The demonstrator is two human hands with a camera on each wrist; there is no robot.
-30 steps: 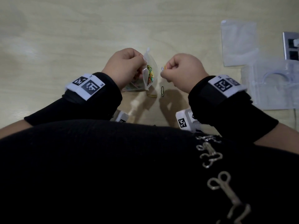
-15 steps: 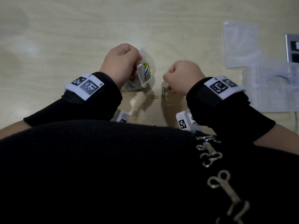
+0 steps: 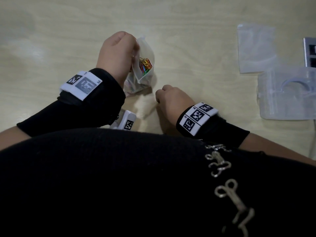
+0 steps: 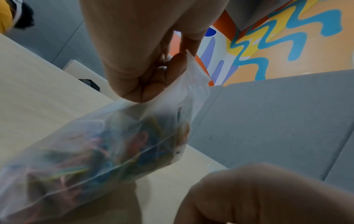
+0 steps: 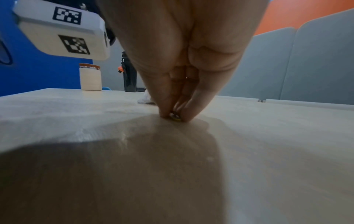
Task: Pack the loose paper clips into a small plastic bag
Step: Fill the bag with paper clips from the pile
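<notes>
My left hand (image 3: pixel 118 53) holds a small clear plastic bag (image 3: pixel 145 53) by its rim above the table, mouth open. Inside lie several coloured paper clips (image 3: pixel 145 65); the left wrist view shows them blurred through the bag (image 4: pixel 91 151), with the fingers (image 4: pixel 153 75) curled on its top edge. My right hand (image 3: pixel 171 98) is down on the wooden table (image 3: pixel 51 40) just below and right of the bag. In the right wrist view its thumb and fingertips (image 5: pixel 164 112) pinch a small yellowish paper clip (image 5: pixel 176 119) against the tabletop. The loose clips are hidden under that hand in the head view.
A flat empty plastic bag (image 3: pixel 256 48) and a clear plastic box (image 3: pixel 287 94) lie at the right of the table, with a grey device (image 3: pixel 310 52) at the edge. A white jar (image 5: pixel 90 77) and a dark bottle (image 5: pixel 129 72) stand far off.
My right hand dropped from beside the bag's mouth to the table, onto the loose clips, and pinched one. The left hand lifted the bag up and away a little.
</notes>
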